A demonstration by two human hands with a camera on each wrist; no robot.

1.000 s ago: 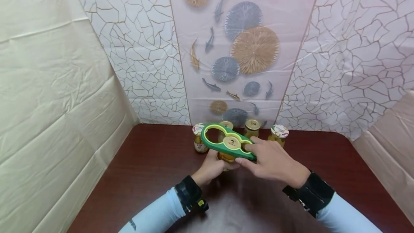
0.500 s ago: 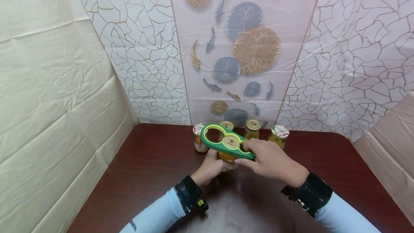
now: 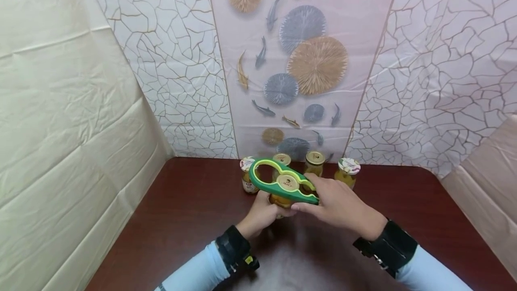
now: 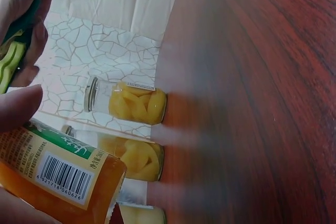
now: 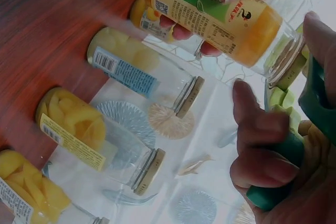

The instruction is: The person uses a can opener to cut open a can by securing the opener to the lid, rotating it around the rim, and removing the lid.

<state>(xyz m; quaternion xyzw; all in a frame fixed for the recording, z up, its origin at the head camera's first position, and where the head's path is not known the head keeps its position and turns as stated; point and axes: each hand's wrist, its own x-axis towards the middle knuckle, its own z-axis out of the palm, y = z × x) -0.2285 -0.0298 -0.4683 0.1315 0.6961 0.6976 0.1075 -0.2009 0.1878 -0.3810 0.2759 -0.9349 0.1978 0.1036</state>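
Note:
My left hand [image 3: 260, 214] grips a glass jar of orange fruit [image 5: 210, 24] around its body, held up off the table and tilted. A green jar opener [image 3: 278, 190] with a lime-green inner edge lies across the jar's top. Its middle opening sits around the gold lid [image 3: 288, 182], while the larger round opening at the far end has nothing in it. My right hand [image 3: 343, 203] grips the opener's handles at the near end, fingers curled around them in the right wrist view. The left fingers are partly hidden in the head view.
Behind my hands stand two gold-lidded jars, one at the middle [image 3: 315, 169] and one partly covered by the opener [image 3: 282, 159]. White patterned lids top the left jar [image 3: 248, 184] and the right jar [image 3: 347, 173]. A patterned cloth wall [image 3: 194, 102] rises behind the dark red table [image 3: 194, 201].
Both hands keep their hold on the jar and opener. The right hand's fingers have shifted slightly on the handles, and the head view has tipped a little upward.

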